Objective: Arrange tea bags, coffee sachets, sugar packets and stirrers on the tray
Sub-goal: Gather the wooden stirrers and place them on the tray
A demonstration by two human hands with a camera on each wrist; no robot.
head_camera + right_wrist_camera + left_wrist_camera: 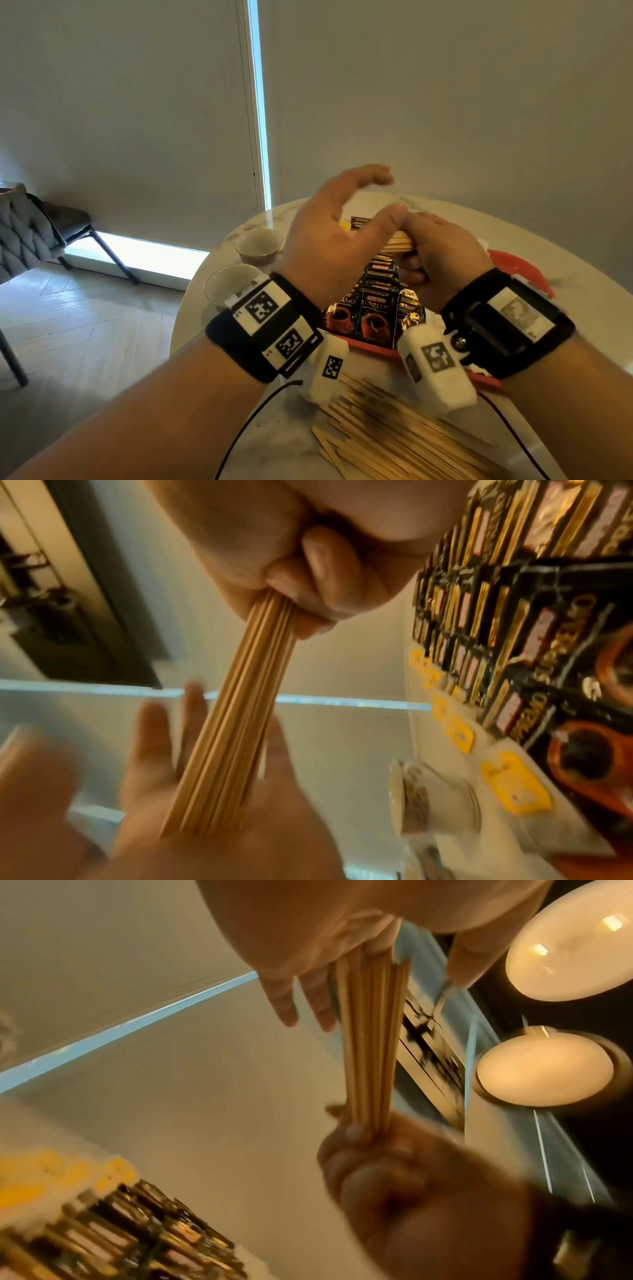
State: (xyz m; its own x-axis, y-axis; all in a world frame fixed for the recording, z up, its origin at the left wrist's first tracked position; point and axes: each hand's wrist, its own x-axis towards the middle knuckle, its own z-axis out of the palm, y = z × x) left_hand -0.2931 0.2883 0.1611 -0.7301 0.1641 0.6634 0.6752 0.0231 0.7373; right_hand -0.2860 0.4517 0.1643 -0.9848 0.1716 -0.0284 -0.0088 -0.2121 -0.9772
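My right hand (442,253) grips a bundle of wooden stirrers (400,245) above the red tray (373,347). My left hand (329,233) is held up with straight fingers, and the bundle's far ends butt against its palm (205,818). The left wrist view shows the bundle (371,1042) running from that palm down into the right fist (411,1191). Black coffee sachets (375,305) stand in overlapping rows on the tray. Beyond them lie yellow tea bag tags (514,785). Motion blurs the left fingers.
Several loose stirrers (394,438) lie scattered on the white marble table near its front edge. Two cups (258,245) (233,284) stand at the table's left rim. A red object (520,267) sits at the right. A grey chair (30,226) stands on the floor to the left.
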